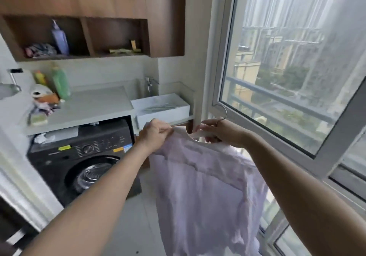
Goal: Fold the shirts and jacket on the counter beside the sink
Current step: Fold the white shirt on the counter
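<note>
By window [287, 67]: shirt [204, 192] on hanger [195, 134] hangs below left hand [154, 135], right hand [219, 132].

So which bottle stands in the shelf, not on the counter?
The purple bottle, in the left compartment of the wooden shelf. The green bottle and the small orange bottle stand below it on the counter, by the wall.

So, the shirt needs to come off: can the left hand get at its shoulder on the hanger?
Likely yes: the left hand pinches the shirt there, nothing between, and the right hand grips the hanger.
</note>
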A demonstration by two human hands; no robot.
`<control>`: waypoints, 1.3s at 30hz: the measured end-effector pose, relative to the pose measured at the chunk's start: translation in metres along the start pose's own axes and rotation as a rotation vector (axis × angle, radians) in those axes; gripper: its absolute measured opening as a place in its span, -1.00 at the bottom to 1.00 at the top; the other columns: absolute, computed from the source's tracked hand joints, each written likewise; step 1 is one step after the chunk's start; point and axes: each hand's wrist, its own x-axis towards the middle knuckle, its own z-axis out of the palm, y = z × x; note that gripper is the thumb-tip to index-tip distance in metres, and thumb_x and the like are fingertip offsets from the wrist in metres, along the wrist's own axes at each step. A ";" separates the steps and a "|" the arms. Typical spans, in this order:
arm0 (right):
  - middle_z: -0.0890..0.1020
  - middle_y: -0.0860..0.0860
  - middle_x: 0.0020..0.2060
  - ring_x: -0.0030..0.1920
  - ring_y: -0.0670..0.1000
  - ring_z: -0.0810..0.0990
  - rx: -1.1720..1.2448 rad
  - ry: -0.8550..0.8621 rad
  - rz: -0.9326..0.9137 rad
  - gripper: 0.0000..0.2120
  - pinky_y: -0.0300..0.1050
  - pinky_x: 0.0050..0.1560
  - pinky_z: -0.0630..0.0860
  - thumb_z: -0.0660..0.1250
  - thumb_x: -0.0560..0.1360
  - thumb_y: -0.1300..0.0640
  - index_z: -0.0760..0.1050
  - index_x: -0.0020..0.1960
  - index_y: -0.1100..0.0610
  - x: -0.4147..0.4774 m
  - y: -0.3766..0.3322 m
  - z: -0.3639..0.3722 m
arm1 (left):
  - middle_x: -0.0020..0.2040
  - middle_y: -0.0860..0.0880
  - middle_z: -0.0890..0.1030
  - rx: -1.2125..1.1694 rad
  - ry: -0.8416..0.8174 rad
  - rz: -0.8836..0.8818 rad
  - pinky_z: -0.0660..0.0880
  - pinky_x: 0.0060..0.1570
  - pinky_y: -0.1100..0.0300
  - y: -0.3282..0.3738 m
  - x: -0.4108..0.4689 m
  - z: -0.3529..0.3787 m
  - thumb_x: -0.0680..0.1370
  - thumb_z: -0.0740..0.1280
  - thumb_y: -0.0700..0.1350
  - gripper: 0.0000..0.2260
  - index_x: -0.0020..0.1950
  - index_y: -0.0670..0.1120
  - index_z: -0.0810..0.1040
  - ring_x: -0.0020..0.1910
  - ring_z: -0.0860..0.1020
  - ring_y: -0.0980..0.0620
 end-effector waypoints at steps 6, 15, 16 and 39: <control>0.42 -0.02 -0.47 -0.43 -0.05 0.37 0.153 0.106 -0.008 -0.66 -0.29 -0.42 0.31 0.16 0.69 0.06 0.62 0.03 0.25 0.157 -0.046 0.080 | 0.23 -0.12 0.46 -0.014 0.284 -0.146 0.37 0.17 0.37 -0.065 0.058 -0.063 0.45 0.53 -0.13 -0.56 0.31 -0.06 0.54 0.23 0.48 -0.05; 0.48 0.05 -0.32 -0.50 -0.11 0.59 0.560 0.258 0.115 -0.57 -0.07 -0.01 0.64 -0.04 0.57 0.40 0.41 0.34 0.23 0.359 -0.110 0.164 | 0.18 0.03 0.60 -0.227 -0.369 -0.361 0.60 0.08 0.06 -0.182 0.144 -0.140 0.46 0.47 0.20 -0.46 0.38 0.10 0.41 0.10 0.62 0.04; 0.51 0.08 -0.22 -0.42 -0.09 0.64 0.558 0.246 0.107 -0.53 -0.03 0.05 0.64 -0.05 0.57 0.41 0.33 0.42 0.22 0.380 -0.117 0.171 | 0.14 0.00 0.62 -0.203 -0.352 -0.366 0.62 0.04 0.09 -0.201 0.156 -0.152 0.47 0.49 0.12 -0.51 0.34 0.05 0.46 0.05 0.63 0.05; 0.66 -0.07 -0.35 -0.36 -0.11 0.56 -0.425 0.236 -0.302 -0.89 -0.22 -0.31 0.42 0.36 0.53 0.06 0.56 -0.16 0.05 0.719 -0.133 0.200 | -0.09 -0.02 0.72 -0.151 0.369 -0.197 0.45 -0.08 0.20 -0.455 0.411 -0.285 0.62 0.33 -0.10 -0.82 -0.01 -0.12 0.72 -0.09 0.59 0.04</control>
